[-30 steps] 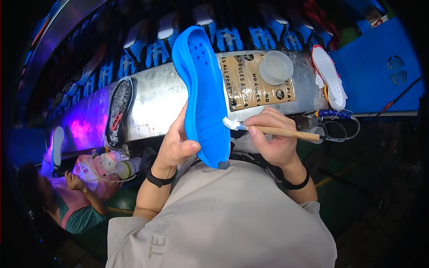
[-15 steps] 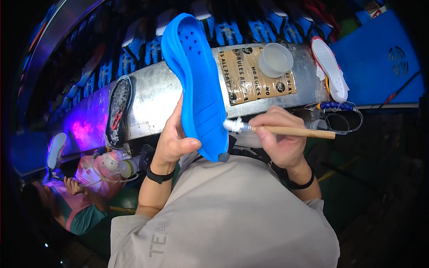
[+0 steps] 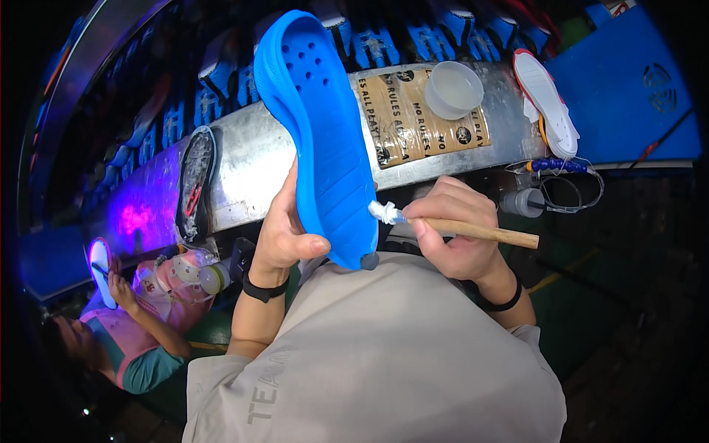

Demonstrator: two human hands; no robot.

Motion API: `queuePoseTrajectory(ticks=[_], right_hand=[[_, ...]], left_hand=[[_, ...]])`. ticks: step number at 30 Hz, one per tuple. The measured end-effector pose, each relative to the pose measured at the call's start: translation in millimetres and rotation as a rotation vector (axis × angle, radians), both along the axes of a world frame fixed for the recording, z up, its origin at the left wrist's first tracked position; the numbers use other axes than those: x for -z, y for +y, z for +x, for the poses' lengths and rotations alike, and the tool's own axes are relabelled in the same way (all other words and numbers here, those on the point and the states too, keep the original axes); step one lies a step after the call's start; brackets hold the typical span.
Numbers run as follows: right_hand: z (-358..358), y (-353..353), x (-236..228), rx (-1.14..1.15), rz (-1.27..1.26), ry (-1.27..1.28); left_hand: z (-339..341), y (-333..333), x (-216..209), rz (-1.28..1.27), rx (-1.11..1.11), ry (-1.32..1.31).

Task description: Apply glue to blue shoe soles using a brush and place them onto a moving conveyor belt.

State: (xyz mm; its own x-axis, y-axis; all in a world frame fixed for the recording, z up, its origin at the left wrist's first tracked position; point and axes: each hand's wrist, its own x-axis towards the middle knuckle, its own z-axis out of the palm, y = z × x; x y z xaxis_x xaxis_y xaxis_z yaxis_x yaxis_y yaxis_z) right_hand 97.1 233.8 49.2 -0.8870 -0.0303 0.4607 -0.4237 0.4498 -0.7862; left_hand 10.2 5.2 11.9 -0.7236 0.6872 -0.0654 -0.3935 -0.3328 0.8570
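Note:
A blue shoe sole [image 3: 336, 170] is held up in front of me, its hollow inner side showing, with holes at the far end and ridges toward the near end. My left hand [image 3: 284, 229] grips its left edge, thumb in front and the other fingers hidden behind it. In my right hand [image 3: 461, 229] is a brush [image 3: 480, 231] with a wooden handle, held in a pinch. Its white-wrapped tip meets the sole's right rim near the close end. A small dark grey spot [image 3: 368, 261] marks that end of the sole.
Beyond lies a metal bench [image 3: 247, 159] with a taped cardboard sheet [image 3: 413, 133], a translucent tub [image 3: 454, 90], a dark sole [image 3: 196, 184] and a white-and-red sole [image 3: 545, 103]. Blue shoe parts [image 3: 373, 48] line the back. At lower left, another person [image 3: 140, 325] holds a white sole [image 3: 102, 269].
The blue sole has turned a little, its far end shifting left. The brush tip has slid slightly down the right rim. The other person's white sole has moved right and down.

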Motion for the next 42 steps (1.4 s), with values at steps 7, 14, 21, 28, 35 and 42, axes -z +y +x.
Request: queuePoseTrajectory(ticks=[7,14,21,28,35,42], right_hand=[[1.4,1.1,-0.8,0.060,-0.067,0.015],[6.9,1.6,0.0,-0.006,-0.005,0.034],[13.8,8.9,-2.7,0.141,-0.221,0.114],[15.5,22.0,9.7,0.298,-0.312,0.059],[26.8,39.1,23.8,0.436,-0.378,0.013],[46.7,48.5,36.6,0.564,-0.525,0.057]], left_hand=[[-3.8,1.1,7.9,0.011,0.002,0.009],[-1.6,11.2,-3.5,-0.013,-0.047,0.034],[-4.3,9.4,-0.7,0.021,-0.047,-0.046],[-12.7,14.7,1.4,0.126,-0.045,-0.103],[-18.1,8.5,0.9,0.237,0.250,-0.370],[-91.5,84.5,-125.4,0.291,0.054,-0.132]])
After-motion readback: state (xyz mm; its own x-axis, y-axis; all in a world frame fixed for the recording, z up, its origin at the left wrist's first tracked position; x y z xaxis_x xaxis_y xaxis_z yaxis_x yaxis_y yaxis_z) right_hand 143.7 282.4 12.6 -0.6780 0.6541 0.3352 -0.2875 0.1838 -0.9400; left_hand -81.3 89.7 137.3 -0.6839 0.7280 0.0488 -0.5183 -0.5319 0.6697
